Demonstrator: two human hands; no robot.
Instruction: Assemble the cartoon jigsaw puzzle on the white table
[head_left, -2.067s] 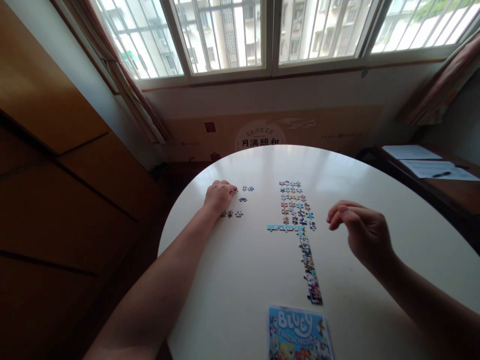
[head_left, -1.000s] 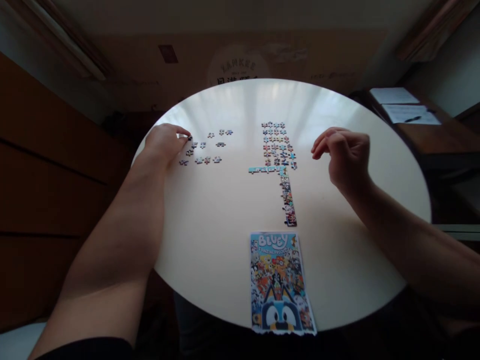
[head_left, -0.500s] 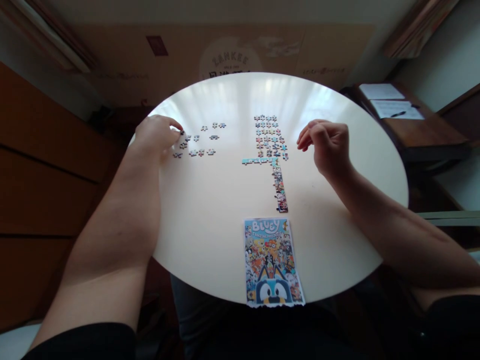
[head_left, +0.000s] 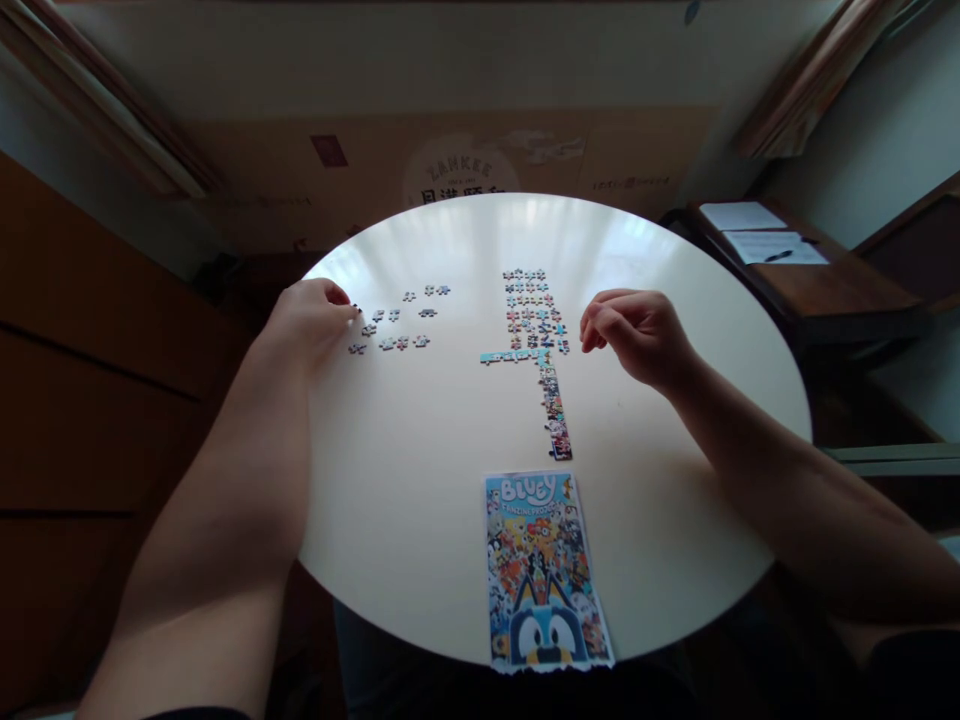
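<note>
On the left part of the white table, my left hand (head_left: 319, 310) has its fingertips pinched at a small dark puzzle piece (head_left: 358, 311). Several loose pieces (head_left: 387, 343) lie just to its right. My right hand (head_left: 626, 330) hovers with curled fingers to the right of rows of loose pieces (head_left: 529, 300); whatever its fingertips may hold is too small to make out. Below those rows, joined edge pieces (head_left: 555, 410) form a corner, one strip running left and one running toward me. The Bluey picture sheet (head_left: 536, 570) lies at the near edge.
The round white table (head_left: 405, 480) reaches under both forearms. A brown side table (head_left: 847, 260) at the right bears papers and a pen (head_left: 778, 256). Behind the table stands a large printed cardboard panel (head_left: 555, 165).
The view has tilted up, so the table sits lower in the picture. My right hand is slightly closer to the rows of pieces. My left hand remains by the loose pieces at the left.
</note>
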